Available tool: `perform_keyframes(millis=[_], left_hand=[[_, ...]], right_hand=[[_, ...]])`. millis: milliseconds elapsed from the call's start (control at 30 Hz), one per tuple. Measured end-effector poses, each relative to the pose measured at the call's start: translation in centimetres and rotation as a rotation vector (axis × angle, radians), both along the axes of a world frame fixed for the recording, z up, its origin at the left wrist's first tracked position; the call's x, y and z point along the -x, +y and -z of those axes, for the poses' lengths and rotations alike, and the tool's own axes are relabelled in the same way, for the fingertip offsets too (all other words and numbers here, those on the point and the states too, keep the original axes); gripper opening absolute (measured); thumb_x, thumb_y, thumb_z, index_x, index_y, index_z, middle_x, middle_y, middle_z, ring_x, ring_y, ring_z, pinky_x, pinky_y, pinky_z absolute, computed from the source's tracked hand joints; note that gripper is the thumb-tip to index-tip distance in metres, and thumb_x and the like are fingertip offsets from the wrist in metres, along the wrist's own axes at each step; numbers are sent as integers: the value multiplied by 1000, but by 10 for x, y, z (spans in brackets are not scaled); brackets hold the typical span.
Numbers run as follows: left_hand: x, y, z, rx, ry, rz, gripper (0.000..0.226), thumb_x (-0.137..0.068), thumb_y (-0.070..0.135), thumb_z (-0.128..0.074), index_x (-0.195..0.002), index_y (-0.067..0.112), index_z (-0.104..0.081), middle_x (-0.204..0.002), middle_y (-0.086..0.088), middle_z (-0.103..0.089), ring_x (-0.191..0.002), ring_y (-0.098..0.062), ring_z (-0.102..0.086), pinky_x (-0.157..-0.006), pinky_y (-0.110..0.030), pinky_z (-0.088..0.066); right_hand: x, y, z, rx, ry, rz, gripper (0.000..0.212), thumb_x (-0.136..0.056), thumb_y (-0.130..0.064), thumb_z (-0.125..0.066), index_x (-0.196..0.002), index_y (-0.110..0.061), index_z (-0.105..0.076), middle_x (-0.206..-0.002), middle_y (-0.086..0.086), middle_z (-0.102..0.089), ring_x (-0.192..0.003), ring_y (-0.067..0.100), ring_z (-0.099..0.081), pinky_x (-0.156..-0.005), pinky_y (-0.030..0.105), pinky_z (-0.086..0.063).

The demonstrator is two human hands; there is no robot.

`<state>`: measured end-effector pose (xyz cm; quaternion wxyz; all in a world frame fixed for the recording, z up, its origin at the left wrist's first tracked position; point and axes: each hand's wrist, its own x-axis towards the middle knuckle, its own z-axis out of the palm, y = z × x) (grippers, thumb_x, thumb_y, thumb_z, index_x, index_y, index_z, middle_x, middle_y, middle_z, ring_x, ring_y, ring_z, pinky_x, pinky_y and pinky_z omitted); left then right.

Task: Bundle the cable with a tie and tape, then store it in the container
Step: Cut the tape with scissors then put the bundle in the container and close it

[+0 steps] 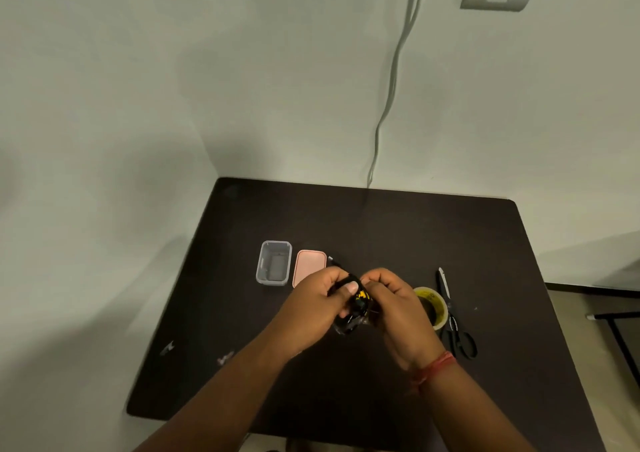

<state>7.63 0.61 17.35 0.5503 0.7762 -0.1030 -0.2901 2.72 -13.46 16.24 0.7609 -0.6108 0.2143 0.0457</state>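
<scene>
Both my hands hold a small coiled black cable with yellow marks, above the middle of the dark table. My left hand grips its left side, thumb on top. My right hand pinches its right side. A clear strip of tape seems to hang under the bundle. The clear plastic container stands open to the left behind my hands, with its pink lid lying beside it. A roll of yellowish tape lies just right of my right hand.
Black scissors lie right of the tape roll. Two small scraps lie on the table's near left. A grey cord hangs down the wall behind the table. The table's right edge drops to the floor.
</scene>
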Motion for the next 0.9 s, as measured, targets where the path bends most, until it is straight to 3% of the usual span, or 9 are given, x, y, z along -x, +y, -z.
perform_keyframes(millis=[133,300,367,467,600,667,733,833,900], left_hand=[[5,-26,10,-199,-147,-111,12,-100,21,-47,-91,21,-56,-77,7,-59,-68,-4,-58,-60,-17,-44],[14,-45,25,-323,-333,-137,8,-98,16,-44,-93,20,-49,-85,3,-54,-74,-8,-51,-61,-15,-35],[16,-48,29,-346,-302,-182,6,-99,21,-45,-100,18,-51,-92,1,-56,-77,-7,-54,-64,-15,-38],[16,-43,33,-288,-200,-320,8,-100,23,-46,-106,22,-51,-94,10,-57,-83,-3,-60,-64,-14,-47],[3,-24,37,-218,-213,-440,28,-96,10,-50,-122,21,-45,-103,4,-58,-88,-2,-60,-62,-8,-50],[-13,-10,42,-243,-229,-463,30,-97,8,-49,-126,16,-49,-104,4,-56,-85,1,-58,-62,-2,-46],[-33,8,54,-279,-227,-453,22,-98,11,-48,-118,13,-57,-104,4,-57,-86,-2,-59,-62,-6,-49],[-60,35,75,-359,-233,-432,21,-99,16,-46,-113,14,-62,-110,-1,-60,-99,-13,-60,-81,-18,-50],[-77,59,95,-444,-279,-400,23,-100,17,-45,-113,13,-64,-110,-6,-60,-96,-13,-56,-82,-17,-44]], right_hand=[[4,-21,0,16,44,-129,28,-102,-24,-47,-92,-3,-63,-87,16,-68,-79,19,-71,-68,31,-59],[3,-39,4,182,21,-313,21,-98,-28,-53,-102,-11,-63,-95,8,-69,-76,7,-71,-66,21,-57],[-2,-43,6,187,46,-367,18,-99,-28,-51,-105,-16,-63,-97,4,-69,-76,7,-71,-64,20,-57],[-13,-39,13,285,26,-431,15,-98,-36,-51,-108,-32,-62,-103,-8,-67,-89,6,-68,-77,25,-57],[-35,-12,26,309,-32,-521,17,-96,-31,-57,-113,-33,-58,-102,-20,-63,-90,-11,-61,-67,3,-45],[-52,3,36,330,-38,-519,20,-95,-28,-60,-115,-29,-61,-103,-16,-65,-95,-2,-63,-73,8,-49],[-74,18,49,335,-27,-533,21,-94,-28,-60,-115,-28,-63,-103,-11,-69,-96,4,-66,-84,23,-55],[-108,36,70,393,-28,-573,21,-91,-26,-64,-112,-25,-67,-103,-7,-71,-94,7,-68,-88,37,-58],[-130,56,85,429,-26,-600,24,-90,-23,-66,-114,-20,-67,-106,-1,-71,-95,13,-70,-88,42,-58]])
